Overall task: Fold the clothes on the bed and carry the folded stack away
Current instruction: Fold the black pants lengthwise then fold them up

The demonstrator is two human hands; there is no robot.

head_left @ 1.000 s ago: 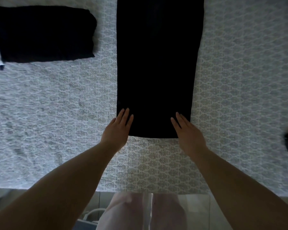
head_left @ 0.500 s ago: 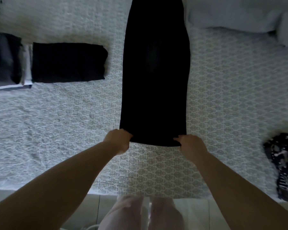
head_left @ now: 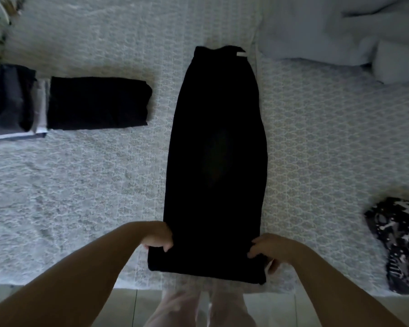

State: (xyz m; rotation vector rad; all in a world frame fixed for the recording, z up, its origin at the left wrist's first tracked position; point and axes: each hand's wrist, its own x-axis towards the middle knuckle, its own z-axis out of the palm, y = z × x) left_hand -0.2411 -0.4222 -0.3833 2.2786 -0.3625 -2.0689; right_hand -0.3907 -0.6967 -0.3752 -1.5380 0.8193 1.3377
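Risk first: uneven lift of the near hem could skew the fold, since the black garment (head_left: 216, 161) is long and limp and its far waistband end lies unrestrained up the bed (head_left: 80, 185). A one-sided pull would likely drag it off line.

Left hand (head_left: 159, 238) grasps the near left corner, fingers curled over the edge. Right hand (head_left: 267, 249) grasps the near right corner likewise, thumb tucked under the cloth.

Garment lies lengthwise at mid-bed, already narrowed to a strip, smooth, dark, a pale label at its far end. Near hem is raised slightly at the bed's edge.

Folded black piece (head_left: 97, 103) sits to the left, beside grey folded items (head_left: 7, 100). Patterned cloth (head_left: 397, 244) waits unfolded at right.
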